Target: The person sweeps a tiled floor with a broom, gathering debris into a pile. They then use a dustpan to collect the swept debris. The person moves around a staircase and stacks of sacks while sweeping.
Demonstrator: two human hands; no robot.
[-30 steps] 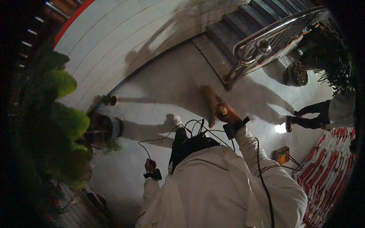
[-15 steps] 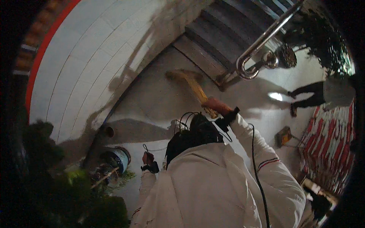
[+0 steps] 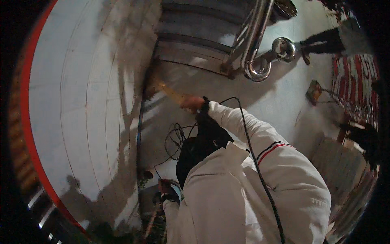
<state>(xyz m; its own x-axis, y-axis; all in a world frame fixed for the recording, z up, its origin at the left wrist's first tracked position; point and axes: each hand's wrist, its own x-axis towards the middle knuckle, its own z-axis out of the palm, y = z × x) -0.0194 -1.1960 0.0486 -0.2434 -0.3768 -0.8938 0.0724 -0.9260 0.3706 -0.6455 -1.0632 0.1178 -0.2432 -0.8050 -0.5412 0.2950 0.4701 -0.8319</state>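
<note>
My right hand (image 3: pixel 192 103) is closed around the pale yellow handle of a short hand broom (image 3: pixel 170 92). The broom's darker head is blurred and lies low by the floor, where the white wall meets it next to the bottom step. My left hand (image 3: pixel 165 186) hangs low beside my body, near the wall's foot, with a thin dark cord rising from it. Shadow and a wrist strap hide its fingers. Black cables (image 3: pixel 176 138) loop in front of my dark trousers, and another cable runs along my right sleeve.
Dark steps (image 3: pixel 195 42) rise ahead, with a shiny curled metal handrail (image 3: pixel 256 71) at their right. The white wall (image 3: pixel 77 101) stands at left. A long-handled dustpan (image 3: pixel 314 92) and red-and-white striped cloth (image 3: pixel 353 81) are at right; another person's legs (image 3: pixel 321 42) show beyond.
My view has turned, bringing the wall closer. My right hand and the broom have swung left, from before the steps toward the corner by the wall. The bucket at left has mostly passed from sight.
</note>
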